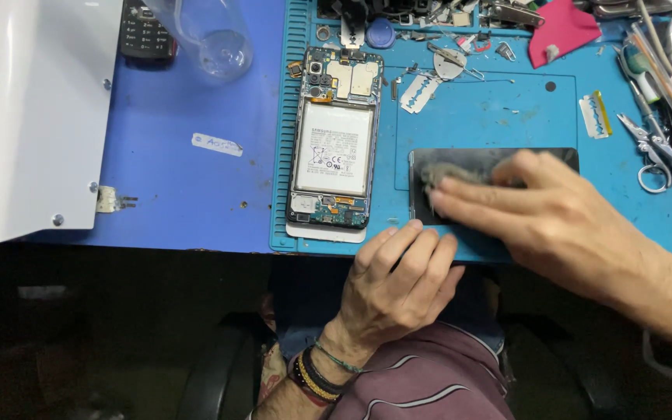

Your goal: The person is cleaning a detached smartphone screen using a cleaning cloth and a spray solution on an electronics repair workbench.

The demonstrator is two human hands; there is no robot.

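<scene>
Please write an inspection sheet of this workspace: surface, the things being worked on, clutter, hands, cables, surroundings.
Surface: blue work mat on a blue table.
Things worked on: dark flat panel lying on the mat; opened phone beside it, battery and boards showing.
Clutter: razor blades, scissors, red cloth, small parts along the mat's far edge, clear plastic bottle, keypad phone, paper label.
Hands: right hand presses a grey wad on the panel; left hand rests at the mat's near edge, by the panel's corner.
Cables: thin leads among the tools at the right edge; nothing seen elsewhere.
Surroundings: white housing at left; dark area below the table.
</scene>
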